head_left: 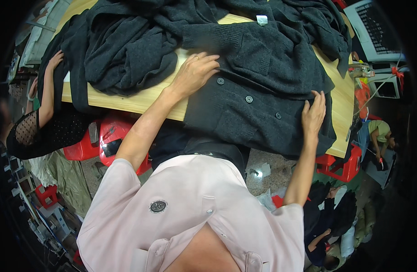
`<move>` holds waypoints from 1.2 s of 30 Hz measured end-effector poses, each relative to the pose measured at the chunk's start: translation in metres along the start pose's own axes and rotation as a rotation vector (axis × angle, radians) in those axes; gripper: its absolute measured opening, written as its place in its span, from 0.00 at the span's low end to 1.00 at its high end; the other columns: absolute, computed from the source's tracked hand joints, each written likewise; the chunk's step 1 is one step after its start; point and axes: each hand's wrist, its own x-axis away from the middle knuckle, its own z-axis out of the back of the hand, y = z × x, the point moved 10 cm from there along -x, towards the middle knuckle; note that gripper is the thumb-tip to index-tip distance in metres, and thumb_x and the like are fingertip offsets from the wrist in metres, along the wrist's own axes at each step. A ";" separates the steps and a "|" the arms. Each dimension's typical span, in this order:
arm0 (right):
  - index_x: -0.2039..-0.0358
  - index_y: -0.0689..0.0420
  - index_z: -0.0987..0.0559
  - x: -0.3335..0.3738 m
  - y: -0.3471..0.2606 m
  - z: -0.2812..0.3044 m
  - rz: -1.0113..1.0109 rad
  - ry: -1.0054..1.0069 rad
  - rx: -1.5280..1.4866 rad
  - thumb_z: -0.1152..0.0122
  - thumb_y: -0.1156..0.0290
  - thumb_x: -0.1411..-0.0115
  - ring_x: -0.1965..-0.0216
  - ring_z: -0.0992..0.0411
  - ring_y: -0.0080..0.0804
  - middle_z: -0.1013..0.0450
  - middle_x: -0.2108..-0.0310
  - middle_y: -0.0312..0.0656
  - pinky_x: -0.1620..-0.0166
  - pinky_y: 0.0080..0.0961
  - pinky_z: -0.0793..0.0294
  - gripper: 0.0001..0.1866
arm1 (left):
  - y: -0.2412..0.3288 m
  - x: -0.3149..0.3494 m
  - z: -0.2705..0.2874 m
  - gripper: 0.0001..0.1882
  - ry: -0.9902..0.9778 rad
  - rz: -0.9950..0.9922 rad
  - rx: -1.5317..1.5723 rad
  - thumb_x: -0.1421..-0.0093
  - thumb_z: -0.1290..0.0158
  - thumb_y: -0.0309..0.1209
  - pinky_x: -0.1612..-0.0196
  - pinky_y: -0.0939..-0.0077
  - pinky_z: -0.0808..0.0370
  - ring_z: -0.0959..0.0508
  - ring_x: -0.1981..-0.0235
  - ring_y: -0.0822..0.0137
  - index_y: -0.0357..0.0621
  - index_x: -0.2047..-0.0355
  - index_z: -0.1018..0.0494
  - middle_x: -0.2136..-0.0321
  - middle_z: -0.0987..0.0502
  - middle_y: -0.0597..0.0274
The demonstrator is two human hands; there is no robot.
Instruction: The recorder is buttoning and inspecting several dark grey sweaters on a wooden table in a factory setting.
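A dark charcoal knitted cardigan [263,81] lies in front of me on the wooden table, its near part overhanging the edge. Round dark buttons [249,99] run in a slanting row along its front, and a ribbed hem shows at its left side. Over that hem edge my left hand [196,72] reaches with loosely bent fingers, apart from one another; whether the fingertips press the knit is hard to see. At the right side of the cardigan my right hand [314,115] rests on the cloth, fingers stretched out and spread.
More dark knitwear [131,54] is heaped at the left and far side of the table [122,102]. Another person's arm [47,90] touches the heap at far left. Red plastic stools [344,165] stand under the table on both sides. A pile of dark garments [335,213] lies at lower right.
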 end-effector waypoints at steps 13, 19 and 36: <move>0.48 0.62 0.16 0.035 -0.276 -0.025 0.259 0.010 -0.477 0.24 0.73 0.41 0.58 0.23 0.46 0.23 0.59 0.46 0.55 0.40 0.19 0.20 | 0.003 -0.013 -0.013 0.07 -0.030 0.073 0.448 0.36 0.34 0.27 0.48 0.58 0.25 0.20 0.56 0.53 0.39 0.59 0.17 0.61 0.18 0.57; 0.56 0.61 0.14 0.030 -0.277 -0.029 0.366 0.052 -0.465 0.24 0.73 0.39 0.61 0.21 0.42 0.22 0.63 0.42 0.58 0.37 0.18 0.12 | 0.003 -0.004 -0.011 0.10 -0.127 0.071 0.287 0.33 0.34 0.32 0.47 0.58 0.25 0.21 0.54 0.53 0.39 0.58 0.20 0.57 0.19 0.56; 0.63 0.57 0.17 0.046 -0.304 -0.001 0.780 0.260 -0.476 0.34 0.76 0.43 0.66 0.21 0.34 0.21 0.64 0.37 0.62 0.32 0.22 0.06 | 0.009 0.004 -0.008 0.11 -0.263 0.107 0.470 0.29 0.40 0.31 0.49 0.57 0.22 0.18 0.56 0.49 0.35 0.54 0.18 0.60 0.15 0.50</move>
